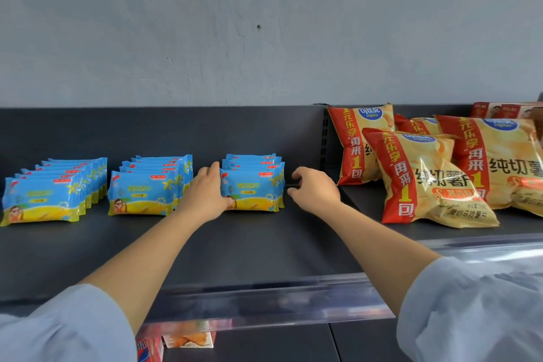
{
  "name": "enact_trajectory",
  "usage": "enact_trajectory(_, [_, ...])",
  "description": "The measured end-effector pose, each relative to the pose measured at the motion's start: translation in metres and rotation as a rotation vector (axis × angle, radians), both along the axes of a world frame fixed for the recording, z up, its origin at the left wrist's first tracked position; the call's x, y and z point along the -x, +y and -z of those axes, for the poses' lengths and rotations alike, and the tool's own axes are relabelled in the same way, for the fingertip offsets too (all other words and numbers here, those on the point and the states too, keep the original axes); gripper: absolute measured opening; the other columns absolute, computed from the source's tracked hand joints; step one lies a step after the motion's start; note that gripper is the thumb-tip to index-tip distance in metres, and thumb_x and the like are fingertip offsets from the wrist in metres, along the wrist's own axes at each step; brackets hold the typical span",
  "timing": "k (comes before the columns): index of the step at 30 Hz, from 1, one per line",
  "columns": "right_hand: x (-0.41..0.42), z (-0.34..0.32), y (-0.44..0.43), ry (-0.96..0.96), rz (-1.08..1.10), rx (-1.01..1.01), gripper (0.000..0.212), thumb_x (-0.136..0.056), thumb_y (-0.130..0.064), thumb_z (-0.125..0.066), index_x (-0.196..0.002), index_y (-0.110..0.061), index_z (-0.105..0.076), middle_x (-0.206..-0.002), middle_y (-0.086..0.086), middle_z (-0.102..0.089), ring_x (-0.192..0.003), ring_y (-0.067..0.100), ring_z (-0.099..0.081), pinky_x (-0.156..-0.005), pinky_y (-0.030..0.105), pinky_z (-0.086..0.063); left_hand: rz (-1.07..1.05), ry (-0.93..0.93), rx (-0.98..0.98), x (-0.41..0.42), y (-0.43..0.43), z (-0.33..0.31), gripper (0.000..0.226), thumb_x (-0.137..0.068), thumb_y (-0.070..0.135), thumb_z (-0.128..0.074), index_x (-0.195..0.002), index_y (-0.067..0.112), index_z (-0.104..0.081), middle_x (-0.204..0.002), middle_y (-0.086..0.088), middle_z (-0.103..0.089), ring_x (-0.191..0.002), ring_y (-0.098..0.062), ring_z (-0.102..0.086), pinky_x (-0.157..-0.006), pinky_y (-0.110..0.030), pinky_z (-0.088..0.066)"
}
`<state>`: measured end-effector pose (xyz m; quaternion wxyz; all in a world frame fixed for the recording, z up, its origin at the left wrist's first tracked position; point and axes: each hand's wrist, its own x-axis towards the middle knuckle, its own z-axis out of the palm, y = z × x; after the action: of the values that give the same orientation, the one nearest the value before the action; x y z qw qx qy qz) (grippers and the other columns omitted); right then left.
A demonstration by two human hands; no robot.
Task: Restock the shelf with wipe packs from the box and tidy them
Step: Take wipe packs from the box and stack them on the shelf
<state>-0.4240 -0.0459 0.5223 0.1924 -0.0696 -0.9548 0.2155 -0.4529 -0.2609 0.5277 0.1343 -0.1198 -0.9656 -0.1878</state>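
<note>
Three rows of blue-and-yellow wipe packs stand upright on the dark shelf point(264, 250): a left row point(41, 200), a middle row point(141, 194) and a right row point(252, 191). My left hand point(205, 194) presses flat against the left end of the right row's front packs. My right hand point(314, 191) hovers just right of that row, fingers curled and apart, a small gap from the packs; it holds nothing. The box is out of view.
Yellow-and-red chip bags point(417, 179) lie on the neighbouring shelf section to the right, behind a perforated upright point(324, 141). A clear plastic price rail point(264, 300) runs along the shelf's front edge. Cartons point(188, 338) sit on the shelf below.
</note>
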Motion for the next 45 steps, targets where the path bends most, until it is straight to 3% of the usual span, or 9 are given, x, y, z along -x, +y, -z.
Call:
enact_trajectory(7, [-0.029,-0.002,0.0,0.028,-0.005,-0.129,0.043,-0.09,-0.032,-0.063,-0.131,-0.022,-0.053,-0.126,0.002,-0.059,-0.109,0.02,-0.058,-0.079,0.033,-0.053,0.011,0.091,0.054,-0.026,-0.002,-0.001,0.082,-0.087,0.029,-0.068,-0.15,0.013,-0.017,-0.145,-0.009,-0.036,-0.134,-0.025,-0.036,-0.105,-0.038,-0.038])
enact_trajectory(14, [-0.079,-0.007,-0.01,0.033,0.026,-0.187,0.044,-0.092,-0.032,-0.061,-0.132,-0.019,-0.051,-0.128,0.006,-0.056,-0.116,0.025,-0.054,-0.086,0.036,-0.05,0.099,0.158,0.192,-0.059,-0.008,-0.003,0.066,-0.09,0.032,-0.063,-0.145,0.016,-0.031,-0.142,-0.005,-0.04,-0.13,-0.023,-0.038,-0.1,-0.038,-0.042])
enact_trajectory(21, [-0.152,-0.002,-0.028,0.027,0.146,-0.217,0.042,-0.093,-0.03,-0.058,-0.132,-0.019,-0.051,-0.129,0.006,-0.054,-0.118,0.027,-0.051,-0.085,0.038,-0.048,0.228,0.226,0.249,-0.11,-0.015,0.004,0.063,-0.09,0.034,-0.062,-0.144,0.017,-0.035,-0.139,-0.005,-0.044,-0.128,-0.024,-0.04,-0.096,-0.039,-0.045])
enact_trajectory(29, [-0.251,0.019,-0.028,0.066,0.317,-0.171,0.033,-0.092,-0.023,-0.055,-0.124,-0.021,-0.059,-0.117,0.004,-0.058,-0.111,0.025,-0.054,-0.082,0.037,-0.05,0.43,0.335,0.224,-0.18,-0.001,0.021,0.057,-0.091,0.03,-0.061,-0.141,0.016,-0.037,-0.133,-0.005,-0.047,-0.125,-0.024,-0.042,-0.096,-0.037,-0.043])
enact_trajectory(34, [-0.312,0.035,-0.011,-0.006,0.421,-0.205,0.026,-0.09,-0.025,-0.056,-0.115,-0.018,-0.062,-0.113,0.006,-0.059,-0.11,0.028,-0.054,-0.077,0.034,-0.045,0.526,0.327,0.248,-0.22,0.022,0.04,0.049,-0.092,0.022,-0.058,-0.137,0.016,-0.041,-0.131,-0.004,-0.049,-0.124,-0.025,-0.041,-0.095,-0.037,-0.044])
enact_trajectory(39, [-0.366,0.06,0.014,-0.125,0.507,-0.24,0.034,-0.092,-0.031,-0.058,-0.124,-0.019,-0.057,-0.121,0.005,-0.057,-0.116,0.028,-0.052,-0.084,0.037,-0.047,0.596,0.277,0.284,-0.261,0.056,0.066,0.047,-0.092,0.026,-0.057,-0.135,0.018,-0.042,-0.132,-0.003,-0.048,-0.125,-0.024,-0.041,-0.093,-0.037,-0.043])
enact_trajectory(45, [-0.428,0.097,0.047,-0.228,0.554,-0.242,0.031,-0.092,-0.028,-0.057,-0.122,-0.019,-0.058,-0.118,0.004,-0.057,-0.115,0.026,-0.052,-0.083,0.038,-0.05,0.692,0.227,0.319,-0.309,0.105,0.103,0.043,-0.091,0.029,-0.059,-0.13,0.018,-0.045,-0.129,-0.004,-0.05,-0.122,-0.024,-0.045,-0.093,-0.036,-0.045])
